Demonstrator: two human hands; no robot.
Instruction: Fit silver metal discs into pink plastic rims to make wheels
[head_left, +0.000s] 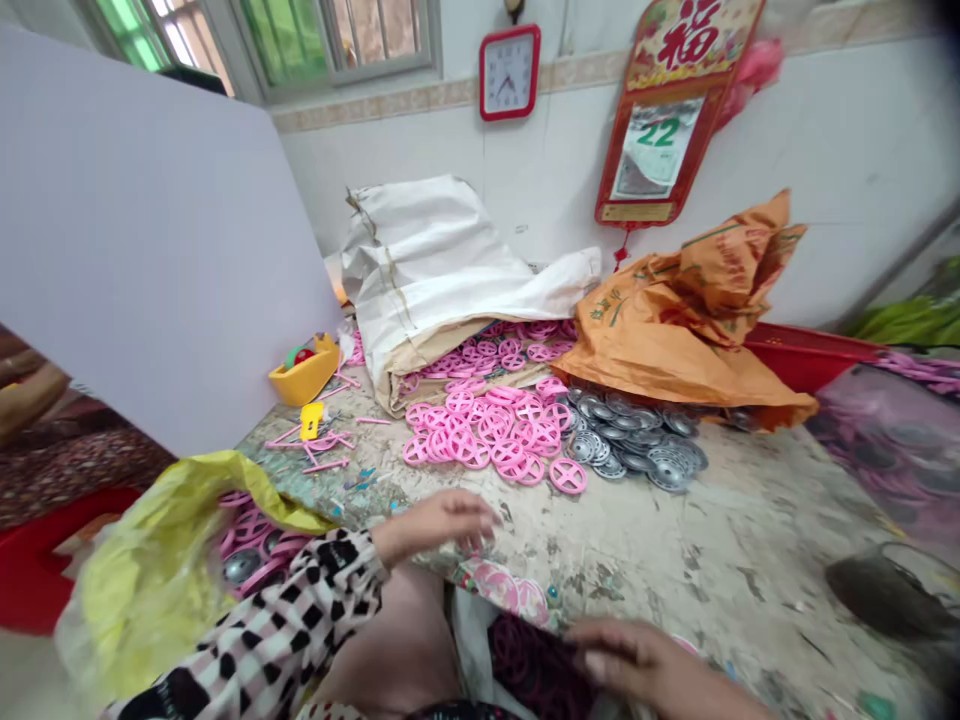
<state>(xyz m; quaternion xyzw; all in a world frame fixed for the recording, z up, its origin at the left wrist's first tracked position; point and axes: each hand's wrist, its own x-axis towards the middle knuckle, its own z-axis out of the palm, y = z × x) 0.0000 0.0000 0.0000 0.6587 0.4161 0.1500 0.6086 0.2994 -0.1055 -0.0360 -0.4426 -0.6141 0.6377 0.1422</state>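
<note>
My left hand (pixel 450 522) hovers over the table's near edge, fingers loosely stretched and holding nothing. Just below it, several pink spoked wheels (pixel 510 590) lie at that edge. My right hand (pixel 637 655), slightly blurred, is low at the front with its fingers extended leftward; I see nothing gripped. It is beside an open bag (pixel 472 640) at my lap with dark-shaded pink wheels inside. Farther back on the table is a heap of pink wheels (pixel 491 430), touching a pile of grey discs (pixel 637 440).
Behind the heap, a white sack (pixel 450 270) spills pink wheels, beside an orange bag (pixel 675 310). Pink sticks (pixel 326 465) and a yellow container (pixel 306 372) are at left. A yellow bag (pixel 150 570) holds more parts. A pale panel (pixel 150 230) partly hides another person's arm (pixel 30 400).
</note>
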